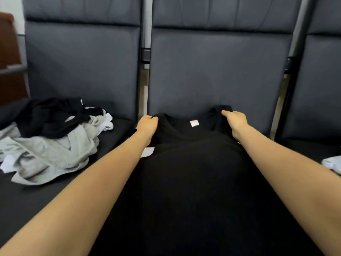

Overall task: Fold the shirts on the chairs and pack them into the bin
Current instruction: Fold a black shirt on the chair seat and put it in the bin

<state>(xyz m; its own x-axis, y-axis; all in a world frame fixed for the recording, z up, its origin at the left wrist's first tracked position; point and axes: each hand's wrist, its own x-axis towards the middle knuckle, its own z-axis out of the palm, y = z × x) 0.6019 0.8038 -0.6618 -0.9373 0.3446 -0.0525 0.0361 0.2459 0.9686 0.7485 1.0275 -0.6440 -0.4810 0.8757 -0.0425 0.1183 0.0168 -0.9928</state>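
A black shirt (193, 172) lies spread on the middle chair seat, collar toward the backrest, a small white label at its neck. My left hand (146, 124) grips the shirt's left shoulder with curled fingers. My right hand (235, 121) pinches the right shoulder, where the cloth bunches up against the backrest. Both forearms stretch over the shirt's sides. No bin is in view.
A loose heap of grey, white and black shirts (51, 137) covers the left chair seat (27, 200). A white garment (332, 163) peeks in at the right edge. Dark padded backrests (212, 71) stand behind, with metal frame gaps between the chairs.
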